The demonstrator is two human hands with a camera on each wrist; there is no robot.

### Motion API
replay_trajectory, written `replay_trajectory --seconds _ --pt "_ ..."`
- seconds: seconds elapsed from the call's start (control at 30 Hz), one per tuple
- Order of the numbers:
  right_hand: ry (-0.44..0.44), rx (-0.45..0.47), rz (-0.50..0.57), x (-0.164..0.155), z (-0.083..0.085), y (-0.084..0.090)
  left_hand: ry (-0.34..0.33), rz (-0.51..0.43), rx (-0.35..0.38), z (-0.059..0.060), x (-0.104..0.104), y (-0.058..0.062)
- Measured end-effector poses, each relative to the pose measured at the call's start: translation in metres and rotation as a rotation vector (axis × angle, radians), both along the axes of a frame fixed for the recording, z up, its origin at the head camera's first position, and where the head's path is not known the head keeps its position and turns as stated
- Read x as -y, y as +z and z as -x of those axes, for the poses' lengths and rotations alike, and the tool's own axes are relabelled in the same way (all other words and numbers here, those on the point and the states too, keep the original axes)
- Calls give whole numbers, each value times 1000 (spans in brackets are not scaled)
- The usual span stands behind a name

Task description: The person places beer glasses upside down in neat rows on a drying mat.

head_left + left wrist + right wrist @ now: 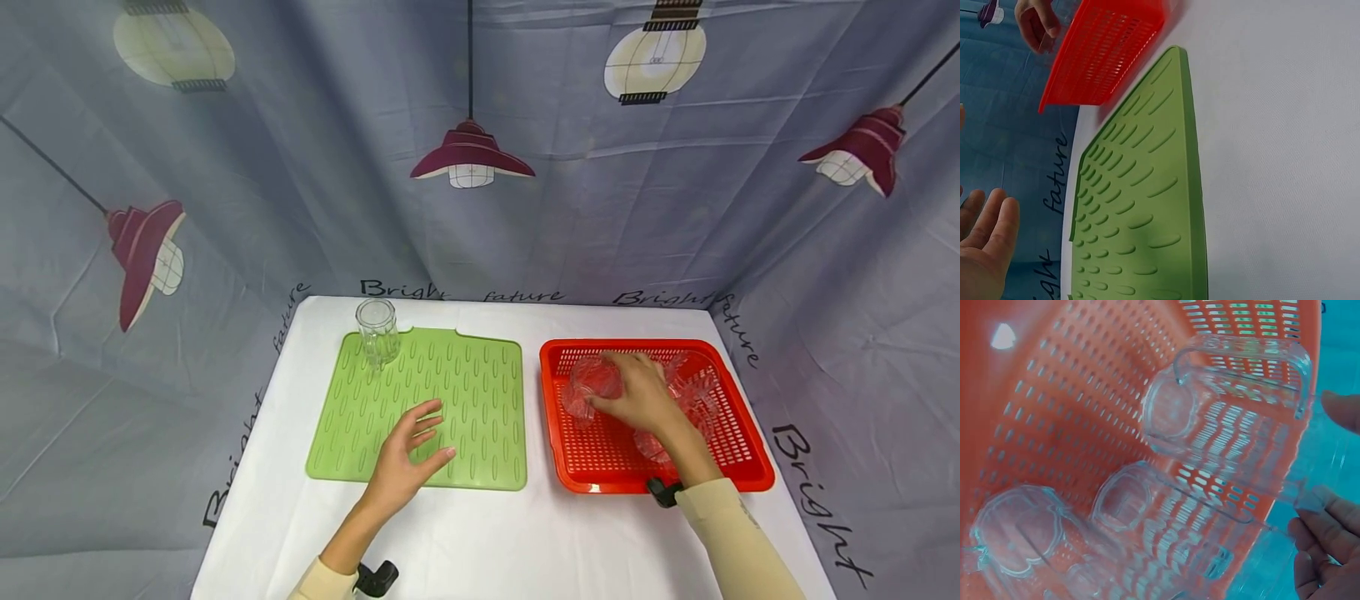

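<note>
My right hand (609, 385) reaches into a red perforated basket (600, 484) and curls over a clear glass (588, 385) lying on its side. In the right wrist view my thumb and fingers (1325, 556) stand at the open end of a lying glass (1172, 519), with two more glasses (1222, 406) beside it in the basket (1054, 412). My left hand (420, 437) hovers open, fingers spread, over the front of a green ribbed mat (480, 392); the same hand (988, 231) shows beside the mat (1141, 187). One clear glass (377, 333) stands upright at the mat's back left corner.
Mat and basket lie side by side on a white table (465, 533), with a narrow gap between them. Grey-blue printed cloth (300, 208) closes in the back and both sides. The basket (1107, 56) sits to the mat's right, near the table's right edge.
</note>
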State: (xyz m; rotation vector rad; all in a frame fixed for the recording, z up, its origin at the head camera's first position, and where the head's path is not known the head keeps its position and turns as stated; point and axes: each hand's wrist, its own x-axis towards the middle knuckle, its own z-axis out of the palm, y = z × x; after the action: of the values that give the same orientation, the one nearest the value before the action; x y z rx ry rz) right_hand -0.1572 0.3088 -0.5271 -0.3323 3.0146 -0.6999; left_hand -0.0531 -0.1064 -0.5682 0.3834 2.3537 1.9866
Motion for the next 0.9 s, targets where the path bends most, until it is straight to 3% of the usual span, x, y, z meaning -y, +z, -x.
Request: replay_trajectory --seconds 0.3,0.53,0.73,0.9 --pt "-27 -67 69 -4 -13 3 -7 13 13 0 -2 -2" --pt "-46 -104 142 2 -27 26 -15 4 2 2 -2 -2" --pt "-77 -139 296 9 -41 44 -24 -3 1 3 -4 -2" --pt "-21 -158 481 20 -54 45 -30 -9 1 3 -6 -3"
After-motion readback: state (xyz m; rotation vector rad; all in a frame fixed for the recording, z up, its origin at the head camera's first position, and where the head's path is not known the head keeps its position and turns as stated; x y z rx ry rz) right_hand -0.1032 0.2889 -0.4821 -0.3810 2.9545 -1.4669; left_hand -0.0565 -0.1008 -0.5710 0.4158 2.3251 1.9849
